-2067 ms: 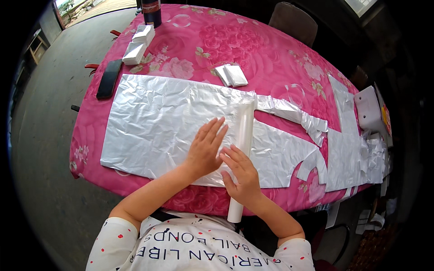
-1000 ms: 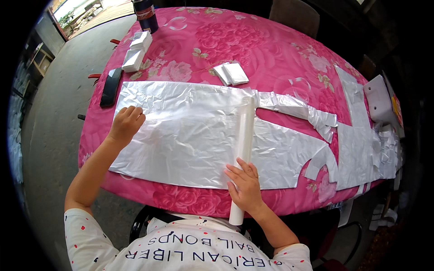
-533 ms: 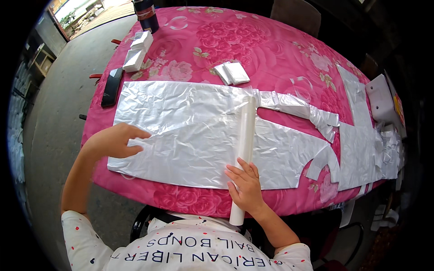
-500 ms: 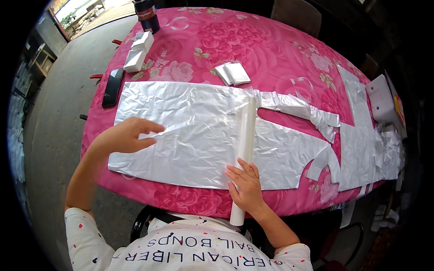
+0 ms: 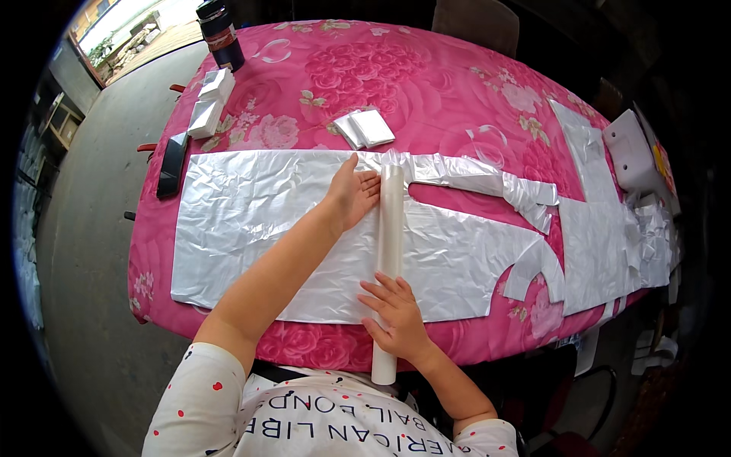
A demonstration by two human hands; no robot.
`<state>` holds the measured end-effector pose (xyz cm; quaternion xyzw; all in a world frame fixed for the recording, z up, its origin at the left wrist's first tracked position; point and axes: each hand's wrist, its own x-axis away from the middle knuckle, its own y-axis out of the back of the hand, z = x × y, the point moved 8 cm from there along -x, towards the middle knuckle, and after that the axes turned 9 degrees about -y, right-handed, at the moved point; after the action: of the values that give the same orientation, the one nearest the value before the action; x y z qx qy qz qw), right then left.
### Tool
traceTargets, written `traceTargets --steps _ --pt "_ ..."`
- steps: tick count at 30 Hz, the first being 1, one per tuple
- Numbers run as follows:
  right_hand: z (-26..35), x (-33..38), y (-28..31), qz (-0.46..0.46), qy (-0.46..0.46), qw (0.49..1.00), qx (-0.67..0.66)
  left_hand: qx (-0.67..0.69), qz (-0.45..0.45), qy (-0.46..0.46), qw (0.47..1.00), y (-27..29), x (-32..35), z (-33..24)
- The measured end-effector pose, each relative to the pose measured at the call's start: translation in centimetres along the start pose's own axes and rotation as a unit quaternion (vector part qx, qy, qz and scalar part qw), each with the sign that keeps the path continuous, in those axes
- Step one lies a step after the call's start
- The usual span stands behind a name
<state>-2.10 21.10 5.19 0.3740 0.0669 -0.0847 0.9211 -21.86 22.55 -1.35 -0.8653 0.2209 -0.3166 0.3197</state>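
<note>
A thin, shiny whitish plastic sheet (image 5: 266, 221) lies spread on the table, shaped like an apron with curved cut-outs and strap-like ends at its right. Across it rests a long pale translucent tube (image 5: 391, 221), its near end reaching past the table edge toward my body. My left hand (image 5: 355, 196) is at the tube's far part, fingers stretched, palm turned toward its left side; I cannot tell if it touches. My right hand (image 5: 396, 316) lies over the tube's near part with fingers spread, not wrapped round it.
Folded silvery packets (image 5: 365, 128) lie beyond the sheet. A black phone (image 5: 173, 166), white folded stacks (image 5: 210, 103) and a dark tumbler (image 5: 221, 38) line the left edge. More plastic sheeting (image 5: 598, 247) and a white box (image 5: 630, 148) are at the right. The tablecloth (image 5: 434, 91) is pink and floral.
My left hand has swung right from above the sheet's left part to the tube's far part. My right hand stays on the near part, its fingers slightly more spread. The view shifted slightly.
</note>
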Motion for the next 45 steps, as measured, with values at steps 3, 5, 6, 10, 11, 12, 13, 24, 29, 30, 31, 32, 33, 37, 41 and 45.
traceTargets --steps 3,5,6,10,11,12,13,24,29,30,31,32,33,37,41,45 --pt "-2.7 1.3 2.1 -0.068 -0.019 0.992 -0.105 -0.019 -0.008 0.001 1.0 0.5 -0.2 0.0" --pt "-4.0 1.8 3.1 -0.055 0.006 0.997 -0.045 -0.037 -0.034 0.004 0.999 0.7 -0.1 -0.1" --pt "-4.3 1.8 3.5 -0.04 0.02 0.999 -0.009 -0.063 -0.048 -0.033 0.996 1.2 -0.2 -0.5" --pt "-4.1 1.5 3.9 0.052 0.055 0.992 0.105 -0.121 -0.071 -0.158 0.977 2.7 1.7 -2.9" --pt "-3.9 1.4 3.8 0.074 0.054 0.989 0.119 -0.124 -0.069 -0.185 0.973 3.1 2.5 -3.7" --pt "-3.8 1.4 3.5 0.087 0.06 0.984 0.141 -0.136 -0.061 -0.192 0.97 3.9 3.1 -4.4" --pt "-3.9 1.3 3.1 0.099 0.066 0.98 0.161 -0.164 -0.057 -0.206 0.963 4.6 4.1 -5.2" --pt "5.1 -4.0 -8.2 0.215 0.242 0.93 0.175 -0.339 -0.125 -0.339 0.869 16.1 18.6 -14.0" --pt "14.4 -5.2 -10.3 0.262 0.38 0.887 0.013 -0.35 -0.139 -0.345 0.86 20.2 24.5 -13.0" --pt "14.8 -6.4 -8.8 0.224 0.369 0.902 0.006 -0.363 -0.138 -0.343 0.855 21.0 25.8 -12.8" --pt "13.9 -7.8 -7.6 0.19 0.337 0.922 0.007 -0.364 -0.142 -0.346 0.853 21.6 26.8 -12.7" --pt "12.8 -9.1 -6.8 0.162 0.315 0.935 0.022 -0.366 -0.145 -0.347 0.851 22.2 27.9 -12.5" --pt "11.2 -10.1 -6.8 0.154 0.29 0.943 0.055 -0.369 -0.149 -0.347 0.849 22.8 28.8 -12.2" --pt "7.9 -12.1 -10.3 0.208 0.281 0.916 0.195 -0.347 -0.132 -0.346 0.862 23.5 31.2 -10.8" --pt "9.2 -14.0 -15.1 0.219 0.32 0.899 0.203 -0.368 -0.133 -0.305 0.868 23.6 32.2 -9.2" --pt "13.1 -16.9 -21.0 0.219 0.335 0.899 0.178 -0.534 -0.151 -0.303 0.775 21.5 33.3 -10.5"
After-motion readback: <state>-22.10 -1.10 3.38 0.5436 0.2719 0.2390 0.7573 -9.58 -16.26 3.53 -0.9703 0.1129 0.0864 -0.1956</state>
